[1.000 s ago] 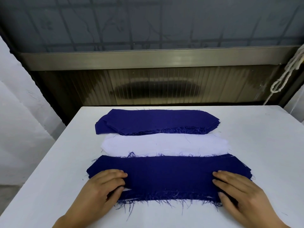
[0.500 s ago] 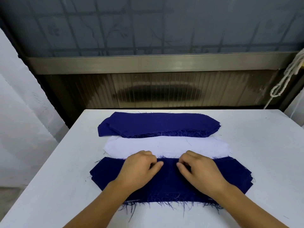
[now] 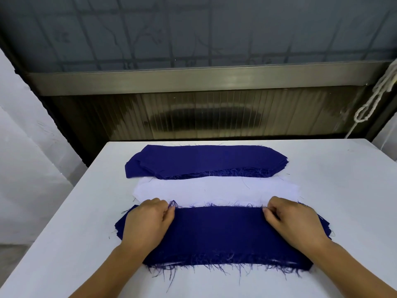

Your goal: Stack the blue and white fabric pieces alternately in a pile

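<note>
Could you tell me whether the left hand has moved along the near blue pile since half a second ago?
Yes. The left hand slid outward from the near blue pile's middle toward its left end.

Both my forearms reach in from the near edge, angled inward and up toward the far side. My left hand lies palm down, knuckles raised a little, its fingers curled toward the right with the tips bunched together just past the thumb, pinching at the frayed edge under them. My right hand mirrors it, palm down, its fingers curled toward the left, tips drawn close to the thumb in a similar pinch. The two sets of fingertips point at each other and sit well apart, level with one another. Both wrists are straight, bare, in line with the forearms.
</note>
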